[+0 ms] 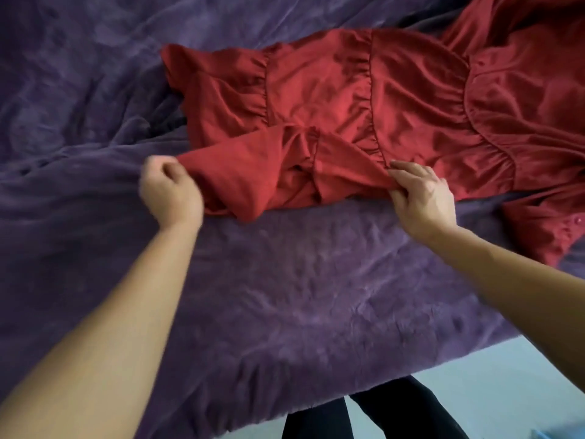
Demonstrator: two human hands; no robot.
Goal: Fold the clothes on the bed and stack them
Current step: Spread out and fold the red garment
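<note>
A red tiered dress (pixel 364 99) with gathered seams lies spread across the purple bed (pixel 285 296), running from the middle to the upper right corner. Its near edge is folded over on itself into a bunched flap (pixel 269 179). My left hand (pixel 171 191) grips the left end of that flap with curled fingers. My right hand (pixel 421 198) pinches the dress's near edge at a gathered seam, thumb under the cloth and fingers on top.
The purple velvety bedspread is wrinkled all around the dress. The bed's near edge runs across the bottom, with pale floor (pixel 493 391) and my dark-trousered legs (pixel 395 416) below it. A buttoned part of the red cloth (pixel 550 229) lies at the right.
</note>
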